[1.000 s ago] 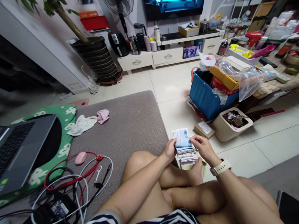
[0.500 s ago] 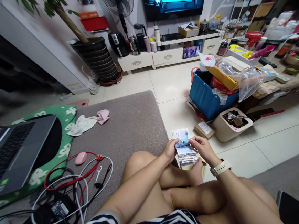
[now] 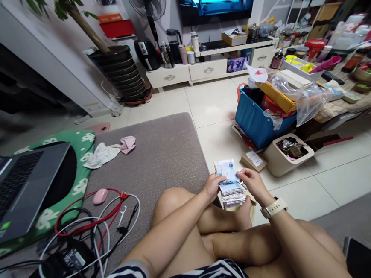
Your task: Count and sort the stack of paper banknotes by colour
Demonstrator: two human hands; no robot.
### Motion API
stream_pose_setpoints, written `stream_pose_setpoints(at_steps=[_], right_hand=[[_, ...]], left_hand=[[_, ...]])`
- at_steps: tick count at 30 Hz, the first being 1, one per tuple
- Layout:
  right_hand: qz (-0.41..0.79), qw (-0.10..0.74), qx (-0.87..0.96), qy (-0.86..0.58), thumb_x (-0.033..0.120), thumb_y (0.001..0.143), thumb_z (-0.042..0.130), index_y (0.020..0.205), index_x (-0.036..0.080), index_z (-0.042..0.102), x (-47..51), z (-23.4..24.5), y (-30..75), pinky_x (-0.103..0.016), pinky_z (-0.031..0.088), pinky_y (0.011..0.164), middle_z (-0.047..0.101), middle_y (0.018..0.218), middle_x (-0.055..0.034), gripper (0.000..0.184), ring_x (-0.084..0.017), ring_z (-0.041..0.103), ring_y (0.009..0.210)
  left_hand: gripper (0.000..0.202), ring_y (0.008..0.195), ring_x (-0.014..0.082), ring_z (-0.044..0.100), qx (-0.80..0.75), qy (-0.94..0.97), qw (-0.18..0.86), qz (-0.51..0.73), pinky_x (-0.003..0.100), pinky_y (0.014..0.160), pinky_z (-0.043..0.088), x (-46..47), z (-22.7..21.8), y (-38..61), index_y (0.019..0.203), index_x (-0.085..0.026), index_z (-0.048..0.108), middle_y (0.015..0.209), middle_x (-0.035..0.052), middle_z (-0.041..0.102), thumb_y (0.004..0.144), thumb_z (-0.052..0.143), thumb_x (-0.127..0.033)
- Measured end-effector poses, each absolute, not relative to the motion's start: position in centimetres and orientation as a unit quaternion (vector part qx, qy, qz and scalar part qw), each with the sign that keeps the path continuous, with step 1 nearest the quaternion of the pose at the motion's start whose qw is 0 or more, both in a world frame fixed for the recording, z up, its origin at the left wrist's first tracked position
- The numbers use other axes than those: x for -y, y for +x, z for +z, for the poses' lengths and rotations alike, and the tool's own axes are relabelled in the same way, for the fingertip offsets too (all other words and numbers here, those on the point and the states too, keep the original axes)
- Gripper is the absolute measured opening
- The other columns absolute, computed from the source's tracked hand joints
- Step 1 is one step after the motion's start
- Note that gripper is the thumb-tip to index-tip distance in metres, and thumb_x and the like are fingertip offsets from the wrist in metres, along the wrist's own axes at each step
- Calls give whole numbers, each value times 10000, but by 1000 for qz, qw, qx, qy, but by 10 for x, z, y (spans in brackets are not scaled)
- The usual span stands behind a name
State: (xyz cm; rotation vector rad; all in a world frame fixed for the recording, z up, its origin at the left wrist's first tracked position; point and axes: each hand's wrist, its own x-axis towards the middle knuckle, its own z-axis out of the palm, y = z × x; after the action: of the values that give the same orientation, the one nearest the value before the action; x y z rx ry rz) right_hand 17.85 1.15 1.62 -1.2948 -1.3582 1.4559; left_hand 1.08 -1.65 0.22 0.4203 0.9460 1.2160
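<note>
My left hand (image 3: pixel 213 186) is closed on the left edge of some blue-and-white banknotes (image 3: pixel 226 170), its thumb lying across them. At their right edge, the fingertips of my right hand (image 3: pixel 252 183) pinch a note. Just below lies a thick stack of folded banknotes (image 3: pixel 233 196), over a cream-coloured container (image 3: pixel 253 209) of which only parts show beside my foot. On my right wrist sits a watch with a pale strap (image 3: pixel 278 207).
I sit cross-legged on a grey cushioned seat (image 3: pixel 158 154). To the left are a laptop (image 3: pixel 18 181), tangled cables (image 3: pixel 101 226) and a pink mouse (image 3: pixel 100 196). Ahead on the right stand a cream bin (image 3: pixel 275 159), a small cardboard box (image 3: pixel 253 160) and a full blue crate (image 3: pixel 254 118).
The upper note has changed from showing its printed "10" end to a paler face with a round blue mark. My left thumb has shifted right across the notes.
</note>
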Motion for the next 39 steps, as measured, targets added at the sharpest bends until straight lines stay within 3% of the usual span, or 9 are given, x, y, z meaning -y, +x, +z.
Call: stream_pose_setpoints(at_steps=[15, 27, 39], right_hand=[[539, 366, 547, -526, 554, 783, 633, 634, 203, 564, 1, -11, 181, -306, 401, 660, 578, 633, -1, 388, -175, 518, 647], [541, 336, 550, -541, 606, 722, 637, 582, 216, 540, 19, -33, 185, -296, 406, 614, 567, 590, 9, 425, -169, 500, 607], [512, 344, 569, -543, 685, 697, 610, 615, 209, 552, 27, -7, 182, -277, 384, 595, 539, 573, 21, 487, -154, 466, 591]], left_hand=[[259, 597, 159, 602, -448, 209, 701, 514, 295, 681, 474, 25, -21, 7, 710, -115, 697, 602, 28, 661, 558, 826, -280], [329, 626, 192, 642, -493, 207, 708, 462, 306, 648, 478, 36, -47, 5, 787, -111, 713, 673, 62, 713, 594, 830, -350], [304, 615, 182, 627, -477, 191, 696, 500, 304, 644, 476, 46, -41, 10, 776, -113, 712, 654, 48, 698, 609, 822, -342]])
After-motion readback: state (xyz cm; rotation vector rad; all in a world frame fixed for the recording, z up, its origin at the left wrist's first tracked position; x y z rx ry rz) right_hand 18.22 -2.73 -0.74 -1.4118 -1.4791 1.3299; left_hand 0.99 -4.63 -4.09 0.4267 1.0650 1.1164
